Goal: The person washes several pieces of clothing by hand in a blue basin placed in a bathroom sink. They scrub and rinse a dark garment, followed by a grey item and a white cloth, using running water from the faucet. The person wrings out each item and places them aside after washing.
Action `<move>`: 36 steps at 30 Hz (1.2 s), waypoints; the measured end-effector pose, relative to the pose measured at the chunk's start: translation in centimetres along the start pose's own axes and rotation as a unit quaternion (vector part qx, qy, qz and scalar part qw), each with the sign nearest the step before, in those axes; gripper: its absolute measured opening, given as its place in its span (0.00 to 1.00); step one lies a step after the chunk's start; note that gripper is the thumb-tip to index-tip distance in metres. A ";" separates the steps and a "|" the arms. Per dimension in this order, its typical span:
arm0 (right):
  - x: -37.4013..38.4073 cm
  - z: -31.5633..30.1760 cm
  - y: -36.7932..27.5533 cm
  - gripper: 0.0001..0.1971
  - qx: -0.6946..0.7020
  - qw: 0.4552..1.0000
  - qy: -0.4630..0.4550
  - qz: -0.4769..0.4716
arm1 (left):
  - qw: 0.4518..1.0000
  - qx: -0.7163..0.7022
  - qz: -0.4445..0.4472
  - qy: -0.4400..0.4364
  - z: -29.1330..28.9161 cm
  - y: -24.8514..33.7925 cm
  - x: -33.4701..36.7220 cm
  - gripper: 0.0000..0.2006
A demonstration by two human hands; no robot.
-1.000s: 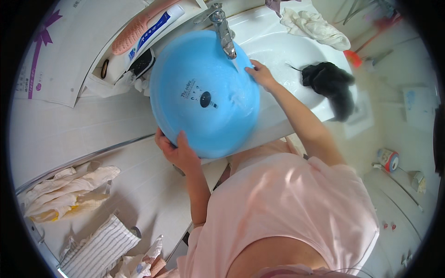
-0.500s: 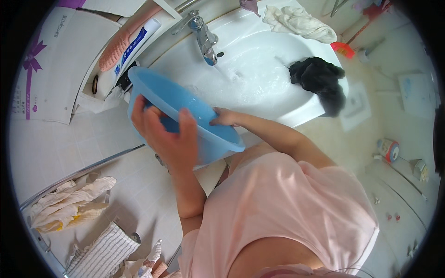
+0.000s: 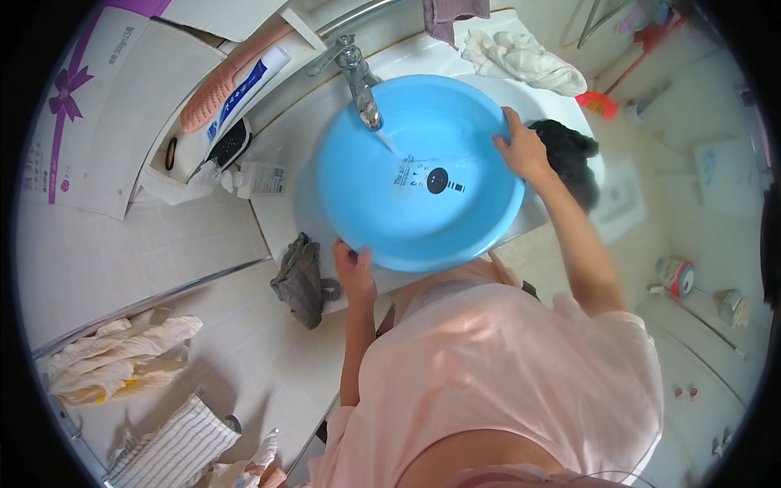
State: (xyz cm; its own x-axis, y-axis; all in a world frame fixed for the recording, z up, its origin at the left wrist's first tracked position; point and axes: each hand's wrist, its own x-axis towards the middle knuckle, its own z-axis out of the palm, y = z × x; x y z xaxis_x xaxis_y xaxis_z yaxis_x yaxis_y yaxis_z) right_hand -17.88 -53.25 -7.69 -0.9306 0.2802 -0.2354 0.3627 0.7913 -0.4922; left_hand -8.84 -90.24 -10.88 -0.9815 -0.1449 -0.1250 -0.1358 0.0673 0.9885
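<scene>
A round light-blue plastic basin (image 3: 358,195) lies over the white sink, its open side up and a small dark print on its bottom. From the chrome faucet (image 3: 359,85) a thin stream of water runs into it. My left hand (image 3: 355,272) is closed on the near left rim, its fingers partly hidden. On the right rim, my right hand (image 3: 522,148) grips with the thumb over the edge. Right behind that hand, a wet-looking black cloth (image 3: 569,154) hangs over the edge of the sink (image 3: 590,122).
A white cloth (image 3: 529,61) and a mauve cloth (image 3: 452,16) lie at the back. Dark grey fabric (image 3: 301,281) drapes over the counter's front left. On the left stand a small bottle (image 3: 264,179) and a shelf with a pink hairbrush (image 3: 207,102) and toothpaste tube (image 3: 248,85).
The basin has gone from tilted at the left to lying level under the faucet. My right hand has moved from inside it to its right rim; my left hand has come down to the near rim.
</scene>
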 end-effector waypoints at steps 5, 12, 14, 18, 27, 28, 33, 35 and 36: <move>0.9 2.7 0.8 0.34 0.001 0.999 0.042 -0.035 | 0.979 0.021 -0.202 -0.032 -0.6 -5.6 5.2 0.18; 7.7 -5.1 5.1 0.34 -0.239 0.898 0.338 -0.152 | 0.974 -0.031 -0.223 0.037 2.0 -1.9 6.4 0.35; 10.6 -7.2 6.1 0.39 -0.297 0.895 0.324 -0.080 | 0.976 -0.032 -0.210 0.049 1.7 -2.3 6.6 0.36; 12.7 -8.5 5.9 0.39 -0.281 0.957 0.064 0.038 | 0.975 -0.038 -0.218 0.008 0.8 -2.3 6.4 0.35; 4.4 -13.4 0.9 0.38 0.351 0.936 -0.018 0.024 | 0.959 -0.099 -0.266 -0.012 -0.9 -6.6 7.0 0.25; 2.0 -14.8 -0.5 0.36 0.370 0.929 -0.016 0.027 | 0.957 -0.101 -0.273 -0.011 -0.3 -6.2 7.2 0.25; -3.6 -16.1 -5.2 0.31 0.296 0.952 -0.054 -0.061 | 0.958 -0.129 -0.256 0.017 0.3 -6.5 7.0 0.23; -4.8 -14.8 -7.3 0.30 0.218 0.963 -0.061 -0.146 | 0.958 -0.136 -0.250 0.031 0.5 -6.8 7.1 0.21; -5.1 -14.1 -8.6 0.29 0.112 0.978 -0.060 -0.167 | 0.960 -0.130 -0.249 0.025 0.5 -6.9 7.2 0.20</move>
State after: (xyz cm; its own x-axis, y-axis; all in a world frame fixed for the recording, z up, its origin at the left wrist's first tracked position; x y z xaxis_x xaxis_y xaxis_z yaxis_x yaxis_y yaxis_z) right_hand -16.93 -53.83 9.62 -0.9915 -0.0504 -0.1199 0.0529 0.6856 -0.7261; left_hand -15.07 -91.28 -18.65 -0.7955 -0.1423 -0.5891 -0.5416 -0.2690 0.7964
